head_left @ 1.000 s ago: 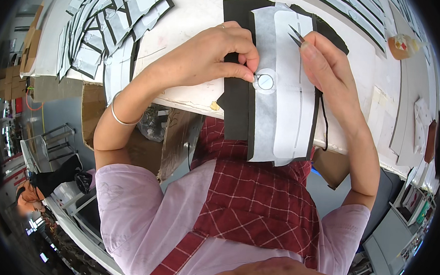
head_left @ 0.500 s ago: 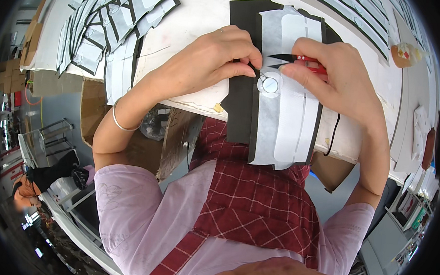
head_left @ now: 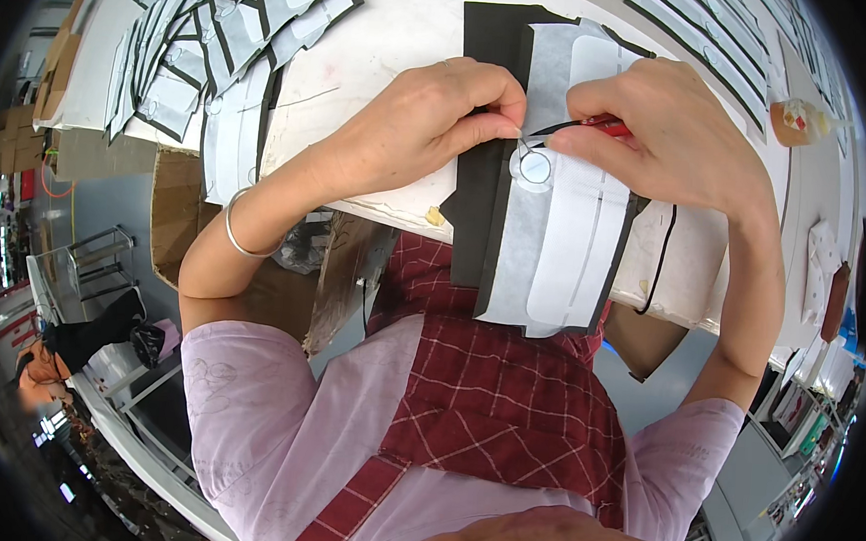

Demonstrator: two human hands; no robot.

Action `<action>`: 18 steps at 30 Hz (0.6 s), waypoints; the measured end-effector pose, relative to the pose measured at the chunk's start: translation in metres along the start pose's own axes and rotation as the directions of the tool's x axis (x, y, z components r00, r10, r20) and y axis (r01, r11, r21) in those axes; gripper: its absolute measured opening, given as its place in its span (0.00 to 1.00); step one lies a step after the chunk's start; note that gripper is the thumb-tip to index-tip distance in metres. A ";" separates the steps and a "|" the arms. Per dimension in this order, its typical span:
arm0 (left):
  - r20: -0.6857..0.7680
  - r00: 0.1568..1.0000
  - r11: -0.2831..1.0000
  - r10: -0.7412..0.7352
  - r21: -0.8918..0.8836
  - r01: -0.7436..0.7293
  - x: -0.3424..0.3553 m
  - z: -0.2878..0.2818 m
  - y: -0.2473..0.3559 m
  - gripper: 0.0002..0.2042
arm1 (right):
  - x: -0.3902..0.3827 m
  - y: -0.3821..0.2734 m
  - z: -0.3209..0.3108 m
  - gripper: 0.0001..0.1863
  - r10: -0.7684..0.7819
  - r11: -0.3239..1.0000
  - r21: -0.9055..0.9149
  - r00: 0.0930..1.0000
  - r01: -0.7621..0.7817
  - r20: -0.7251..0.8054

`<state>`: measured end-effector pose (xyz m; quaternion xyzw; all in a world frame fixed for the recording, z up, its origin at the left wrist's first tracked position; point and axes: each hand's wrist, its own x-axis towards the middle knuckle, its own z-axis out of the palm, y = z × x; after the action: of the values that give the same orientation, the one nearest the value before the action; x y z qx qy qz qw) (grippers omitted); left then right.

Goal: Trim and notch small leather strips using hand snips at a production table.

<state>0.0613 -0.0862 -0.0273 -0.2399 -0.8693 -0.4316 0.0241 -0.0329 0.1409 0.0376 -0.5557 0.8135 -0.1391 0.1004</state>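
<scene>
A black fabric panel backed with white and pale grey lining (head_left: 561, 248) lies over the table's near edge. A small round disc (head_left: 534, 167) with a clear rim sits on its lining. My left hand (head_left: 460, 120) pinches a dark thread (head_left: 523, 142) that runs up from the disc. My right hand (head_left: 660, 135) is wrapped round red-handled thread snips (head_left: 612, 127). Their dark blades point left and meet the thread just above the disc. Whether the thread is cut I cannot tell. Beneath the panel lies another black piece (head_left: 472, 214).
Many similar lined panels (head_left: 230, 25) are heaped at the far left. More lie in rows (head_left: 705, 35) at the far right, near a small bottle with amber contents (head_left: 796, 123). A black cord (head_left: 661, 258) hangs over the table edge, and a cardboard box (head_left: 176, 213) stands below.
The snips' blades, spread apart before, have closed together and come to the thread by the disc. My right hand has turned over them. The panel has tilted slightly.
</scene>
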 end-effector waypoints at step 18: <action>0.012 0.997 0.997 -0.071 -0.028 0.071 0.002 0.003 0.002 0.05 | 0.016 0.001 0.000 0.24 0.023 0.999 0.023 0.993 -0.026 0.114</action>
<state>0.0614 -0.0825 -0.0268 -0.2115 -0.8711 -0.4432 0.0007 -0.0399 0.1260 0.0372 -0.5514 0.8115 -0.1157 0.1551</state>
